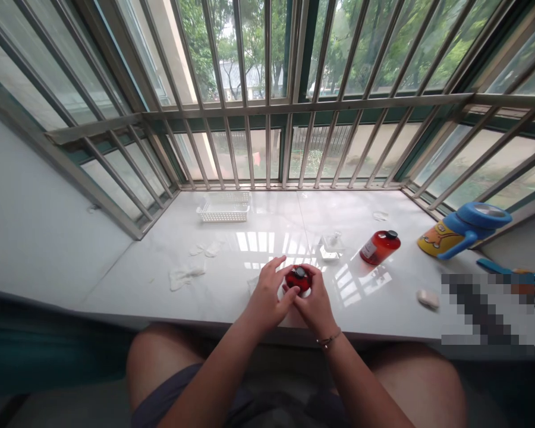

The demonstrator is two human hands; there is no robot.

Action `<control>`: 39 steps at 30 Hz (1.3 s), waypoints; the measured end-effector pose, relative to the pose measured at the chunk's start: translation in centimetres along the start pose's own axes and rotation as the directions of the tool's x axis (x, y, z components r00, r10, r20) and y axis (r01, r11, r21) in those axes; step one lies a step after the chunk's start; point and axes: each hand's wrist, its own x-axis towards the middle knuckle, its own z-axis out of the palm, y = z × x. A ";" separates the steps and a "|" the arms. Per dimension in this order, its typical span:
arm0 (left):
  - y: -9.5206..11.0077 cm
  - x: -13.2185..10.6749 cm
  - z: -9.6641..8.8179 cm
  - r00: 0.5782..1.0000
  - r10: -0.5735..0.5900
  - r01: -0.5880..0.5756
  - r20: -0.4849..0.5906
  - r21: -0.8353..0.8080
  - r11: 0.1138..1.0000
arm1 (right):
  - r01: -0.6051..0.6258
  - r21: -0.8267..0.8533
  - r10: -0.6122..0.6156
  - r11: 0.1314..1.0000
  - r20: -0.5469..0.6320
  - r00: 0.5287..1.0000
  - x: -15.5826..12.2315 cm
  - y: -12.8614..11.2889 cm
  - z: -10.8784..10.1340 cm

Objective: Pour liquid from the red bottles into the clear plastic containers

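Note:
A small red bottle (298, 279) with a black cap is upright between my hands, close to the front edge of the white counter. My right hand (314, 297) wraps round its right side and holds it. On the other side, my left hand (267, 292) has its fingers stretched out and apart, with the thumb lying across the front of the bottle. Whether that thumb presses on it I cannot tell. Behind my hands stands a small clear square bottle (332, 246). A larger red bottle (380, 247) with a black cap and a pale label is to the right.
A white perforated basket (224, 208) sits near the window bars. Crumpled white tissues (187, 276) lie at left. On the right are a blue and yellow flask (463, 230), a pale lump (428, 299) and a blue-handled item (494, 267). A blurred patch covers part of the counter.

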 end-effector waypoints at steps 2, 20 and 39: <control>0.6 1.1 1.0 0.999 -0.007 0.008 0.031 -0.020 1.000 | -0.021 -0.008 0.021 1.000 -0.022 1.000 -0.5 0.1 0.3; 1.1 2.4 1.6 0.986 -0.167 0.161 -0.015 -0.191 0.968 | 0.059 -0.016 -0.060 0.998 -0.095 0.994 -0.5 1.6 1.3; 1.0 2.4 1.2 0.995 -0.099 0.098 0.006 -0.149 0.984 | 0.087 -0.028 -0.089 0.996 -0.112 0.990 -0.5 1.8 1.5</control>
